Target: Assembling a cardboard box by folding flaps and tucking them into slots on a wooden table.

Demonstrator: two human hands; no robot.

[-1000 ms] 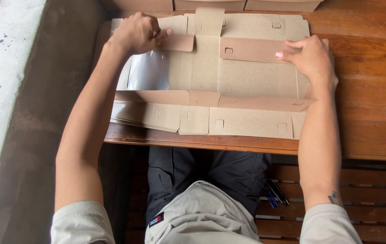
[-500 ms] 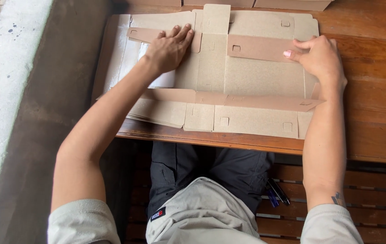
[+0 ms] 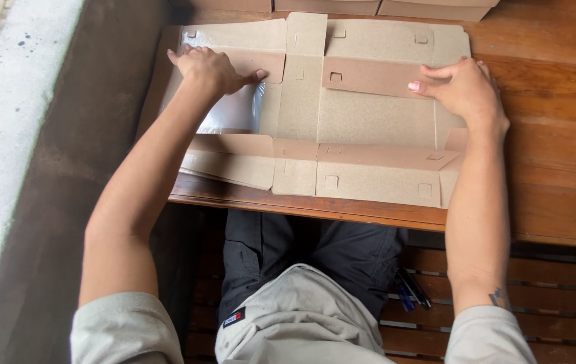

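One flat unfolded cardboard box blank [image 3: 362, 121] on wooden bench [image 3: 551, 108], left hand [image 3: 210, 67] at 10 o'clock pressing one flap, fingers spread flat, right hand [image 3: 463, 87] at 2 o'clock, fingers together on second flap, three more boxes [image 3: 328, 5] at 12 o'clock.

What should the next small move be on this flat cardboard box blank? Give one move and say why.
Probably crease the far flaps upright: the left hand and the right hand each press a folded flap down on the cardboard blank, which lies flat on the wooden table.
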